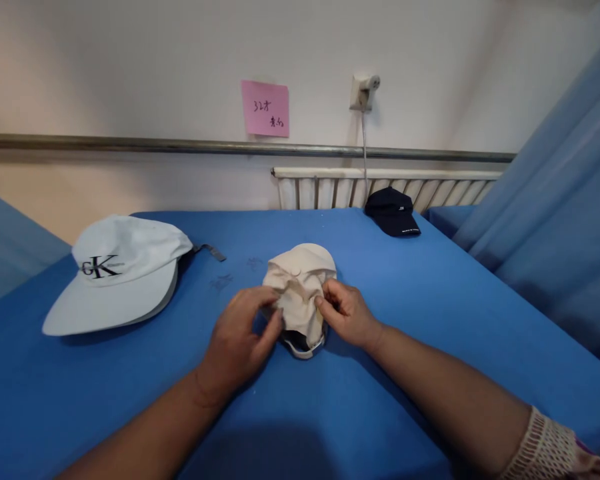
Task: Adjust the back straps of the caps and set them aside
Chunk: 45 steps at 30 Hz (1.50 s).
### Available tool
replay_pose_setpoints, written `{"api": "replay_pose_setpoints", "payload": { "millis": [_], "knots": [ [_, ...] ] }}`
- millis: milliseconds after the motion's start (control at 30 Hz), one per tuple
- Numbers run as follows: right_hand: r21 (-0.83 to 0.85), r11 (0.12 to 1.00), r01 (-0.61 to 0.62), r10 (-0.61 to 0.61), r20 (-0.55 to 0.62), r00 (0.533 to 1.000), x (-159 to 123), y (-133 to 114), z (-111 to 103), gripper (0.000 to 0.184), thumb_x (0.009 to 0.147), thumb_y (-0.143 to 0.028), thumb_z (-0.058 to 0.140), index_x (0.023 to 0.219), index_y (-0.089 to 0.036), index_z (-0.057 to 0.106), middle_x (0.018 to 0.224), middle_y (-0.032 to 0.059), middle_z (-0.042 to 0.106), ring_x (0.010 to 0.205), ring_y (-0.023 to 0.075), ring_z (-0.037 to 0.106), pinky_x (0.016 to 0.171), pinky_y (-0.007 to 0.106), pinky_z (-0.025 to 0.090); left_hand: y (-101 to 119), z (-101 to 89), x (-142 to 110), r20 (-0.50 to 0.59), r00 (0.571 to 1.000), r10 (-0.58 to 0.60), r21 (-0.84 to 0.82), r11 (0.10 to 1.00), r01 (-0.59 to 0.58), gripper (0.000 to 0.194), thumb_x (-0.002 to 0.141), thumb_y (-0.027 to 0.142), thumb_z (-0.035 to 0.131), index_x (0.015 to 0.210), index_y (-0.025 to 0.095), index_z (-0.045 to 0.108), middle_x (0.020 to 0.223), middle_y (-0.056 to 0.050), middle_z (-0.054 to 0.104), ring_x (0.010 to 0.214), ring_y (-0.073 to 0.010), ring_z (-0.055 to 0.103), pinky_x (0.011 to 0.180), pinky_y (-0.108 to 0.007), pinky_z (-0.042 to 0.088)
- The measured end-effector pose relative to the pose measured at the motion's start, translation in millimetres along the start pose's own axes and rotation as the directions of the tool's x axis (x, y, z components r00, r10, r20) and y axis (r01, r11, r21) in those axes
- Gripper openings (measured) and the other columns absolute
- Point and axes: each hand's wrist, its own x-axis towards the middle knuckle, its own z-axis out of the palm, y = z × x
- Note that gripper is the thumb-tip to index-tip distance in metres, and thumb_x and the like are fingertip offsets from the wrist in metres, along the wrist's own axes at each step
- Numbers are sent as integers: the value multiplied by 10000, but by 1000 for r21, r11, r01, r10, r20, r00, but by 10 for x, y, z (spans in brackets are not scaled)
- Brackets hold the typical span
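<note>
Right hand is pinching a beige baseball cap, left hand curving half-spread at its left, uneven tugging possibly risking distortion.

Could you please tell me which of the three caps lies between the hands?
The beige cap, between the left hand and the right hand; the white cap with black letters and the dark cap near the radiator lie apart.

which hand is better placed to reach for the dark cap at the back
Probably the right hand, though it pinches the beige cap: it sits nearer the dark cap. The left hand is farther away, on the white cap's side.
</note>
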Motion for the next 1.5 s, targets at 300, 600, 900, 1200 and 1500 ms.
{"api": "replay_pose_setpoints", "payload": {
  "millis": [300, 600, 900, 1200, 1500],
  "knots": [
    [16, 998, 68, -69, 68, 995, -59, -45, 50, 150, 868, -263, 533, 738, -209, 479, 625, -39, 502, 555, 104, 458, 555, 222, 362, -191, -25, 93, 134, 983, -128, 205, 974, 99, 182, 909, 297, 527, 1029, 184, 604, 997, -82, 664, 950, -240, 593, 868, -390, 457],
    [-52, 997, 60, -60, 3, 998, -37, -34, 2, 188, 869, -269, 532, 702, -215, 464, 595, -46, 470, 531, 104, 436, 537, 232, 343, -94, -73, 105, 15, 953, -302, -45, 952, 302, 171, 885, 321, 530, 860, 189, 636, 874, -39, 666, 777, -171, 599, 725, -297, 481],
    [-142, 976, 165, -194, -223, 955, -4, -21, -168, 210, 944, -246, 388, 749, -222, 460, 711, 6, 495, 678, 158, 511, 668, 299, 432, -88, -51, 83, 145, 931, -336, -185, 915, 359, 203, 884, 338, 538, 829, 183, 657, 840, -32, 678, 781, -165, 615, 743, -276, 479],
    [-422, 839, 342, -388, -24, 921, -72, -237, -70, 393, 883, -223, 549, 1271, -222, 489, 1229, 132, 537, 1106, 268, 527, 917, 454, 461, -122, 22, 82, 184, 797, -576, -385, 704, 597, 219, 808, 391, 617, 846, 180, 664, 792, -17, 677, 729, -166, 612, 690, -275, 499],
    [-252, 956, 148, -214, -258, 942, 32, -28, -143, 142, 862, -142, 512, 966, -217, 570, 948, 64, 594, 871, 203, 571, 774, 352, 491, -202, 90, 89, 266, 644, -717, -508, 463, 726, 280, 718, 359, 696, 913, 163, 648, 837, -44, 689, 774, -185, 643, 707, -303, 523]
  ]
}}
